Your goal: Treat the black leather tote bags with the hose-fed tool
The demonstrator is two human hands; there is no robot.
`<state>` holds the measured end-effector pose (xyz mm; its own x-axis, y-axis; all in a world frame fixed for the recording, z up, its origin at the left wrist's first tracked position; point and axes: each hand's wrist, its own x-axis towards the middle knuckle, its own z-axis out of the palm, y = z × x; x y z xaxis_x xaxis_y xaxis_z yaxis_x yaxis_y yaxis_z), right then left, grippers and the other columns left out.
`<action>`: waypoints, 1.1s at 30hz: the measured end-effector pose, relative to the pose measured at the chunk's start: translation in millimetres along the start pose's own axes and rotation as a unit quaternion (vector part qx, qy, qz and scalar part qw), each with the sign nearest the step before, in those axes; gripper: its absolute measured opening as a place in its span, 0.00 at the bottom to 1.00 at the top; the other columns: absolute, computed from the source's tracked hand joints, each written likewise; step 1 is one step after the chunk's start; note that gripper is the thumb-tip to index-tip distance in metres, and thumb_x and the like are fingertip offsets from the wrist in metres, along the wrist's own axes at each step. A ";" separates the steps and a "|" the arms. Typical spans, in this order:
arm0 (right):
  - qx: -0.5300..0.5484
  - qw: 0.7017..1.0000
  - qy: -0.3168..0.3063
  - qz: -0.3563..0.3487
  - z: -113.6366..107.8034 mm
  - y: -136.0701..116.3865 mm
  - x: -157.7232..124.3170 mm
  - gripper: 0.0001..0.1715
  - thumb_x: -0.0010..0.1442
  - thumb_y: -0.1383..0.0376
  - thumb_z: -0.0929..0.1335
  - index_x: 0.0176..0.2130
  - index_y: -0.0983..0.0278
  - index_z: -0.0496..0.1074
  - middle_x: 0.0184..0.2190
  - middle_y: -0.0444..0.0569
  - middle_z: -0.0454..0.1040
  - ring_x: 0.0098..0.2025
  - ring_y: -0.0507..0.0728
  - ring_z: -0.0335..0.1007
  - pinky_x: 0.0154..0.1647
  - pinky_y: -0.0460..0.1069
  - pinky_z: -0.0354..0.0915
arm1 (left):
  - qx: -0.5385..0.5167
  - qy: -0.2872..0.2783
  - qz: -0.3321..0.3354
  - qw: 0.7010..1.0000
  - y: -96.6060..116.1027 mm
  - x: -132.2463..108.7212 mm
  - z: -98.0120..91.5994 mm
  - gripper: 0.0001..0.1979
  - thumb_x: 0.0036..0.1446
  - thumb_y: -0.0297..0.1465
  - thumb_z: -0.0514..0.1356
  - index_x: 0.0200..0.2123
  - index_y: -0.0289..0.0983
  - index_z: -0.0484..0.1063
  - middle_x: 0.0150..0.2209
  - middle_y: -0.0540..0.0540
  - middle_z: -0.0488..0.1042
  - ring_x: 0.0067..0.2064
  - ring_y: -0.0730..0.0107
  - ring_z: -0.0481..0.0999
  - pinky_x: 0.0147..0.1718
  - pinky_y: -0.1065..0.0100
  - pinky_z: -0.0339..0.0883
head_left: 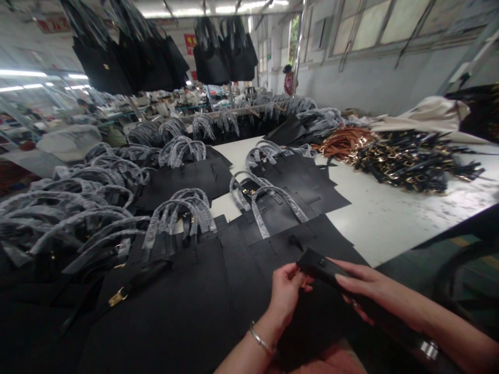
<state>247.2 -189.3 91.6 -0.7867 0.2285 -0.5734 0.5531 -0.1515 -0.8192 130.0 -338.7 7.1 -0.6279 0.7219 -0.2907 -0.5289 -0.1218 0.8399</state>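
Observation:
Both of my hands are closed on a black leather strap [323, 266] that runs down to the lower right, where a shiny metal fitting [429, 349] shows. My left hand [286, 288], with a bangle at the wrist, pinches the strap's squared end. Further along the strap, my right hand [360, 280] grips it with the thumb on top. Beneath my hands lies a flat black handbag panel [288, 244] with a wrapped handle [278, 197]. Another black strap with a gold clasp [118, 296] rests on a panel to the left.
Stacked bag panels with plastic-wrapped handles [78, 208] cover the left side. On the white table [362, 208], a heap of black straps with gold clasps [413, 161] lies beside brown straps [345, 140]. Finished black bags [210, 57] hang overhead. A person [288, 80] stands far back.

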 end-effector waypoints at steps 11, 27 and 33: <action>0.022 0.994 0.105 -0.020 -17.0 5.8 -8.4 0.50 0.53 0.47 0.72 0.67 0.58 0.55 0.24 0.42 0.72 0.20 0.53 0.68 0.17 0.44 0.64 | -0.190 0.016 -0.130 0.973 -5.2 -0.3 -2.0 0.14 0.38 0.26 0.71 0.31 0.29 0.75 0.26 0.47 0.70 0.24 0.80 0.65 0.25 0.76 0.60; 0.003 1.000 0.020 0.020 6.9 23.4 -9.4 0.52 0.56 0.46 0.70 0.69 0.60 0.50 0.24 0.40 0.69 0.19 0.51 0.65 0.18 0.44 0.61 | 0.036 0.002 0.033 0.999 -13.9 -0.1 -1.0 0.17 0.39 0.21 0.63 0.36 0.33 0.80 0.28 0.49 0.76 0.29 0.73 0.70 0.29 0.74 0.61; -0.001 0.996 0.086 0.011 -1.6 7.7 -9.7 0.51 0.54 0.46 0.71 0.68 0.58 0.53 0.25 0.41 0.70 0.20 0.52 0.66 0.18 0.44 0.62 | 0.002 -0.009 0.020 1.000 -14.7 0.7 -1.9 0.17 0.40 0.23 0.65 0.38 0.32 0.80 0.31 0.45 0.77 0.30 0.72 0.70 0.29 0.73 0.62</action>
<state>259.5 -191.1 90.9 -0.7162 0.3870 -0.5807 0.5697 -0.1563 -0.8068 136.3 -337.7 -6.3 -0.6380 0.7287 -0.2490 -0.5010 -0.1472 0.8528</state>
